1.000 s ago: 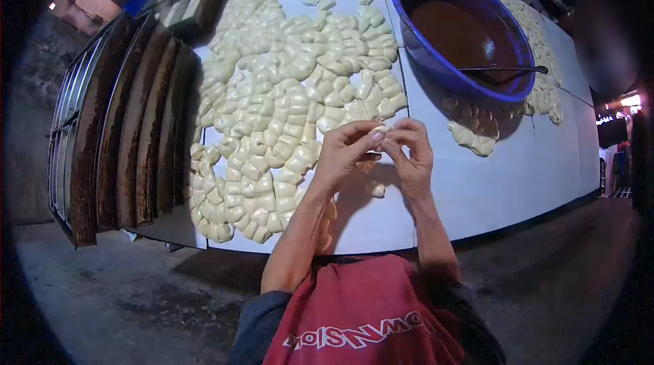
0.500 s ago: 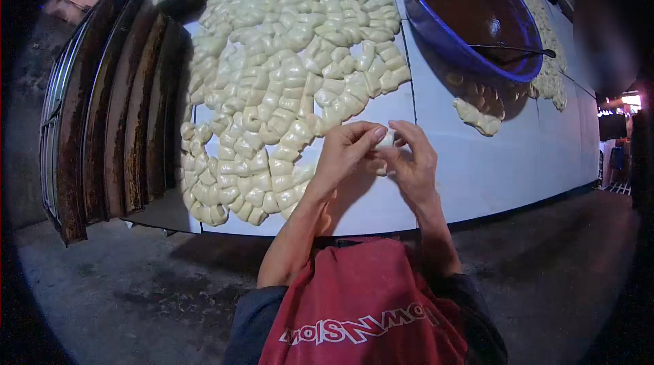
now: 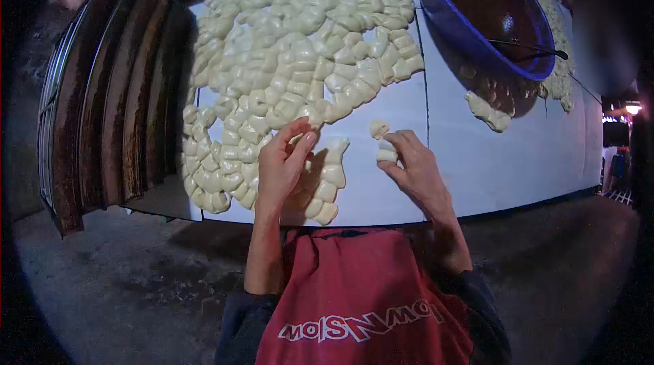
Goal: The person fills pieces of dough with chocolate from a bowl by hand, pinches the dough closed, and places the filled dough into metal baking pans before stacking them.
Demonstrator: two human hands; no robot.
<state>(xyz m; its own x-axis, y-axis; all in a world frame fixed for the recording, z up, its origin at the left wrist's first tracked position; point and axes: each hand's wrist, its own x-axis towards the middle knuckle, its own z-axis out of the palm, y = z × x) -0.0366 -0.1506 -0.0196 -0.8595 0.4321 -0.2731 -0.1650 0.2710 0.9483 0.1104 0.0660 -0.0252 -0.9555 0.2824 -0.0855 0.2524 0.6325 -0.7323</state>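
Many pale, glossy dough pieces (image 3: 293, 51) lie pressed together on the white tabletop (image 3: 477, 174). My left hand (image 3: 283, 164) is over the near edge of them, thumb and forefinger a little apart, with nothing visible between the fingertips. Beside it a short strip of joined dough pieces (image 3: 330, 184) runs toward the table's front edge. My right hand (image 3: 415, 167) holds a small dough piece (image 3: 387, 152) between thumb and fingers. Just beyond its fingertips sits another small dough lump (image 3: 379, 128).
A blue basin (image 3: 470, 34) of brown liquid, with a dark-handled utensil (image 3: 524, 46), stands at the back right. More dough (image 3: 487, 111) lies beside and behind it. Dark, worn trays (image 3: 112, 106) stand on edge at the left.
My hands have moved apart, the left one going left over the dough and opening. The dough strip and small lump between them now show more clearly. The view has shifted slightly.
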